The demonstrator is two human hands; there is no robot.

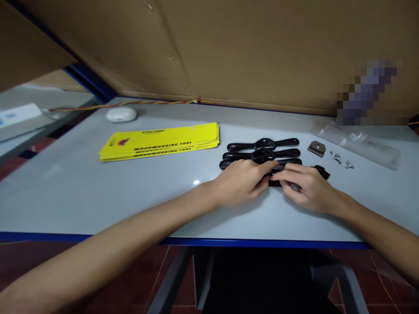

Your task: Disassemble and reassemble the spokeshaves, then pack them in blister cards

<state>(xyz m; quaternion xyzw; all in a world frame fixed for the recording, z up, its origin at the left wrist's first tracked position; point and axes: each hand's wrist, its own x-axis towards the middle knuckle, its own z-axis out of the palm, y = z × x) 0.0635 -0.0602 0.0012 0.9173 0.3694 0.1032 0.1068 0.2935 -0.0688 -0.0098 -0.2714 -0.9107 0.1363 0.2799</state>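
Spokeshave [278,178] nearest the tabletop [131,192] edge is mostly hidden under both hands; only a black handle tip [322,171] and a bit of the middle show. Left hand [242,181] fingers curl over its left half, right hand [306,187] fingers pinch its centre, exact grip unclear. Glossy black, lying just before two matching ones [262,149].

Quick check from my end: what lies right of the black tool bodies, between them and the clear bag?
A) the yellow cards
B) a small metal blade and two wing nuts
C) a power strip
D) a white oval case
B: the metal blade and two wing nuts lie between the black tool bodies and the clear bag.
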